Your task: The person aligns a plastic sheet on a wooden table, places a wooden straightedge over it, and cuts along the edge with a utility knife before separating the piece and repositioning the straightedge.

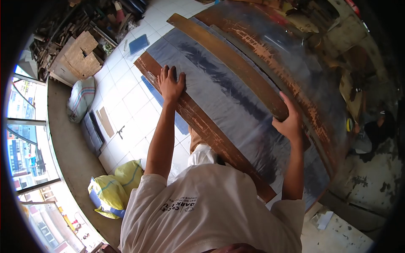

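Note:
A long reddish-brown board [211, 137] with scraped, peeling patches lies along the near edge of a grey-covered work surface [206, 80]. On its upper part rests my left hand [171, 84], palm down with the fingers spread. To the right, my right hand [291, 120] is at the near end of a second brown plank [228, 61], its thumb and index finger apart around that end. Its other fingers are hidden. Beyond this plank lies another long strip [270, 52] with rough orange-brown patches.
Scrap wood [63, 27] is piled at the upper left beside a broken particle board [80, 55]. Yellow sacks [116, 187] and a striped white sack [81, 99] stand by the window wall. A yellow tape roll [349, 124] is at the right.

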{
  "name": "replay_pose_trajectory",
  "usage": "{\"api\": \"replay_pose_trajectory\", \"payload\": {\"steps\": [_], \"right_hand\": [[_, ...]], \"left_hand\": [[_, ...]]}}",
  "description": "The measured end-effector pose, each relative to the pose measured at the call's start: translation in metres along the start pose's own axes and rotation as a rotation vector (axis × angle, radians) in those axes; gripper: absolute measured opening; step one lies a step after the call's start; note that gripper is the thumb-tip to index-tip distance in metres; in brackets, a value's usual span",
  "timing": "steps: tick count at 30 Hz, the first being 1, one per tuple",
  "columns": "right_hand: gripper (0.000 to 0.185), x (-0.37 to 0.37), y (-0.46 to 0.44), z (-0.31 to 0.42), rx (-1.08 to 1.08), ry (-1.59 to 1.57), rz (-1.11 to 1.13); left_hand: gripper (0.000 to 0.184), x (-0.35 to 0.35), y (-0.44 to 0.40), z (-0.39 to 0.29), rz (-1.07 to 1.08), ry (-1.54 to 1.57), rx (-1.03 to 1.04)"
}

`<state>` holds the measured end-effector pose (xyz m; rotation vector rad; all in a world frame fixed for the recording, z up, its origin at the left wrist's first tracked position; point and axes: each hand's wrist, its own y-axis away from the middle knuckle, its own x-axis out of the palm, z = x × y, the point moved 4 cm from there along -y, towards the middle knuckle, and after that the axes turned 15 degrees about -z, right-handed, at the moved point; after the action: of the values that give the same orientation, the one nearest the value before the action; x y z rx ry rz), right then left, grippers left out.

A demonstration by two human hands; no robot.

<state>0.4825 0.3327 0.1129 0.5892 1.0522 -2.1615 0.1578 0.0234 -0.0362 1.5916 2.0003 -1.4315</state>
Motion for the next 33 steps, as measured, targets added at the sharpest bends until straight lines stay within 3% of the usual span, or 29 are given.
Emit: {"api": "replay_pose_trajectory", "payload": {"steps": [4, 10, 14, 20, 24, 28, 33], "right_hand": [[0.081, -0.034, 0.052, -0.008, 0.004, -0.013, 0.055], [0.082, -0.078, 0.132, -0.012, 0.040, 0.129, 0.163], [0.078, -0.101, 0.171, -0.014, 0.120, 0.111, 0.228], [0.072, -0.121, 0.212, -0.021, 0.278, 0.105, 0.247], [0.073, -0.139, 0.246, -0.039, 0.361, 0.234, 0.289], [0.073, -0.135, 0.264, -0.045, 0.330, 0.213, 0.212], [0.069, -0.136, 0.274, -0.050, 0.268, 0.262, 0.114]], "left_hand": [[0.057, -0.002, 0.000, -0.001, 0.044, 0.010, -0.014], [0.057, -0.003, -0.001, 0.008, -0.098, 0.309, -0.080], [0.058, -0.003, -0.001, 0.005, -0.070, 0.248, -0.030], [0.041, -0.033, 0.006, -0.027, -0.113, 0.292, 0.120], [0.043, -0.061, 0.041, -0.093, 0.216, 0.337, 0.445], [0.055, -0.079, 0.096, -0.159, 0.625, 0.361, 0.827], [0.060, -0.064, 0.124, -0.173, 0.716, 0.328, 0.902]]}}
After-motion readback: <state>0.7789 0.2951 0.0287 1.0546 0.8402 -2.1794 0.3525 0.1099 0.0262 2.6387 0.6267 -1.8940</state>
